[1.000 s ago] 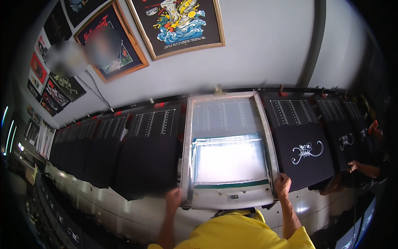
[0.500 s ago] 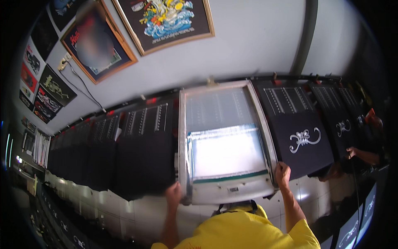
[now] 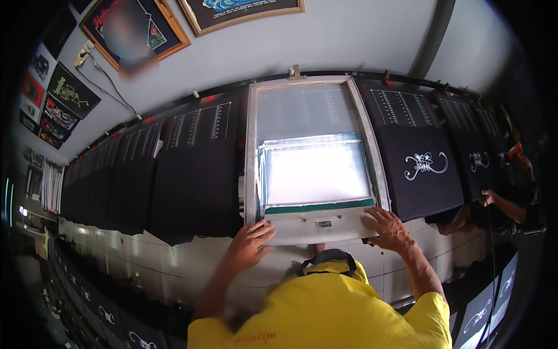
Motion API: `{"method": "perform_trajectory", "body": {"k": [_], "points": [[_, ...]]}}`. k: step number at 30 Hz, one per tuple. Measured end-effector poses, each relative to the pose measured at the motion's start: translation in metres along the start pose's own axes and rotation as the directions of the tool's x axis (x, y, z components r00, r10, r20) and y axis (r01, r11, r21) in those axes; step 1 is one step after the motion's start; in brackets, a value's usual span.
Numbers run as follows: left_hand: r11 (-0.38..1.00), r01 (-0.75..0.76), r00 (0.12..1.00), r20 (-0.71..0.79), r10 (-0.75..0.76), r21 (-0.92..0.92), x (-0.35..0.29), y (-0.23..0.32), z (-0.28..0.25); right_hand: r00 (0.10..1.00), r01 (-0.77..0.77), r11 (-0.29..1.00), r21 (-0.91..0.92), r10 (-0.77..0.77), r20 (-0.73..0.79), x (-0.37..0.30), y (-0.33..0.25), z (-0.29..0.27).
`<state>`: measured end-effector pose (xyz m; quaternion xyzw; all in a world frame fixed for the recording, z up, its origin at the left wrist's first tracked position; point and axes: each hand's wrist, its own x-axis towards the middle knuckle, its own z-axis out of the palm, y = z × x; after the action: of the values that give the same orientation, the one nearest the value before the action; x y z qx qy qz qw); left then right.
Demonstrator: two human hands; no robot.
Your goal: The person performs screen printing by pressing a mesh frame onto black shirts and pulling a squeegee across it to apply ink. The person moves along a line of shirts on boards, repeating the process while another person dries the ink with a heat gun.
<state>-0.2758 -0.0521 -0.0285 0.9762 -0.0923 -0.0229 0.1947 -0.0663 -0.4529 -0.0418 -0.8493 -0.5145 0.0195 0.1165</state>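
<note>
A screen-printing frame with pale rails and translucent mesh lies in front of me on the long row of boards. White ink or a bright white area fills its nearer half, edged in teal. My left hand rests its fingers on the frame's near left corner, with the thumb apart below. At the near right corner my right hand lies over the rail, fingers stretched out. Beside the frame on the right is a black shirt with a white scroll-like print. On its left lies a plain black shirt.
A metal stop sits on the rail behind the frame. More printed black shirts follow at the right, where another person's hand is near the boards. A second row of printed shirts runs at lower left.
Both hands have gone from the frame's sides onto its near corners, fingers now spread. The whole scene has shifted upward in view, and my head and shoulders show more.
</note>
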Motion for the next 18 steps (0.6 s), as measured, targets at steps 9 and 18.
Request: {"method": "perform_trajectory", "body": {"k": [9, 18], "points": [[0.980, 0.197, 0.974, 0.113, -0.195, -0.006, 0.058, 0.005, -0.017, 0.997, 0.004, 0.999, 0.047, -0.007, 0.081, 0.042, 0.025, -0.027], [0.970, 0.234, 0.965, -0.104, -0.239, -0.061, 0.090, -0.017, -0.021, 0.979, -0.188, 0.981, 0.054, 0.183, 0.085, 0.086, 0.020, -0.054]]}}
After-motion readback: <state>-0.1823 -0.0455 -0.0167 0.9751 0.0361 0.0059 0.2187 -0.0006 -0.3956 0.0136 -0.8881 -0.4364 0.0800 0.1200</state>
